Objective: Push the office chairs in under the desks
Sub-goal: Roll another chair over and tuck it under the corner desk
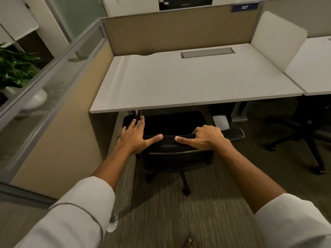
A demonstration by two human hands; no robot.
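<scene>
A black mesh office chair (179, 154) stands at the front edge of a white desk (188, 83), its seat partly under the desktop. My left hand (136, 135) lies on the left end of the backrest top with fingers spread and straight, thumb pointing right. My right hand (204, 137) grips the top edge of the backrest, fingers curled over it and thumb stretched along the rim. The chair's wheeled base (185, 185) shows below on the carpet.
A second black chair (304, 136) stands under the neighbouring desk (315, 68) at right. Beige partition panels (59, 133) wall the left and back. A white bin (221, 121) sits under the desk. A potted plant (16, 68) is beyond the left partition.
</scene>
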